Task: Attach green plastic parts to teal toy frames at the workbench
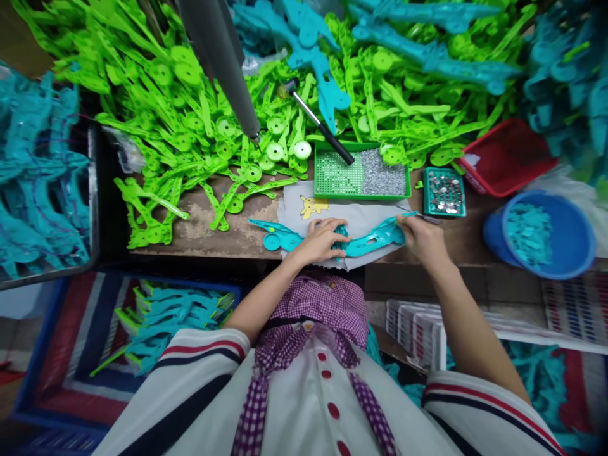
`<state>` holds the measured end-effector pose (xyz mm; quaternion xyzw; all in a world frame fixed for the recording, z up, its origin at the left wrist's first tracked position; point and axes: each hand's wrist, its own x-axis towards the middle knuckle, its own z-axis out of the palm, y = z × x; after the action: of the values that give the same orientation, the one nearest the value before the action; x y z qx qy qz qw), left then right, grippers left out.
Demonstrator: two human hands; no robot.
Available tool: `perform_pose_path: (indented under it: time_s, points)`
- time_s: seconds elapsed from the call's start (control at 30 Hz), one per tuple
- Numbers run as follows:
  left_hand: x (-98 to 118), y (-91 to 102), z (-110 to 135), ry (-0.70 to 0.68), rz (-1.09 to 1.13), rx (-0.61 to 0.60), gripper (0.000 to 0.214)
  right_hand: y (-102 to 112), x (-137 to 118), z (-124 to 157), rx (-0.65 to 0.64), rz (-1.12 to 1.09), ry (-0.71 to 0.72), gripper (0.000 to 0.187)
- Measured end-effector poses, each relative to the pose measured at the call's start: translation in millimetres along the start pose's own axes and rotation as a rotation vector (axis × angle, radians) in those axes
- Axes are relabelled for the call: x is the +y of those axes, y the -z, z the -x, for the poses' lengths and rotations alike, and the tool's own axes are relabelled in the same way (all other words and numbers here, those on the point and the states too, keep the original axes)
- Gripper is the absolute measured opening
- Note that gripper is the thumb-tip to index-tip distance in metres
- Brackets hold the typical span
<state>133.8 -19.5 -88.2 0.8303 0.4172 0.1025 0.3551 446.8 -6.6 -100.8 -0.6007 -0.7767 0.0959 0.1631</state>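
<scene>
A long teal plastic part (373, 242) with rounded discs lies across a grey cloth (294, 206) at the bench's front edge. My left hand (325, 239) rests over its middle, fingers curled around it and holding it against the cloth. At the part's right end, my right hand (420, 235) has thumb and fingers closed in a pinch on the tip. Whether something small is also between those fingers is hidden. Just beyond the cloth sits a green tray (316, 180) with a perforated plate and many small metal pins. A hammer (323, 123) leans with its black handle on that tray.
A grey powered screwdriver (223, 69) hangs over piled lime-green plastic parts (190, 126). To the right are a small teal box (426, 193) of metal discs, a red bin (513, 155) and a blue bucket (565, 253) of teal pieces. A black crate (95, 209) stands left.
</scene>
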Motion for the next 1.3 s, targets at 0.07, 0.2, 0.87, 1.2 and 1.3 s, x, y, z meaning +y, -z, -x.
perform_pose_path:
  time_s: [0.07,0.2,0.87,1.2,1.3]
  points:
    - [-0.7,-0.5,0.6,-0.004,-0.006,-0.001,0.037,-0.2,-0.5,-1.2,0.002,0.005,-0.012,0.031]
    - [-2.5,-1.5,4.4,-0.035,-0.013,0.020,0.040,0.6,-9.4,11.3,0.109,-0.195,-0.116,0.032]
    - [17.3,23.9,60.1,-0.269,-0.551,0.354,0.047,90.6,-134.2,1.3,0.440,-0.106,-0.029,0.038]
    - [47.4,59.1,65.3,-0.536,-0.547,0.359,0.067,67.0,-27.9,99.1,0.447,-0.319,-0.221,0.031]
    - [62.8,50.5,72.5,-0.666,-0.522,0.615,0.059,75.9,3.4,131.5,0.747,-0.402,-0.539,0.029]
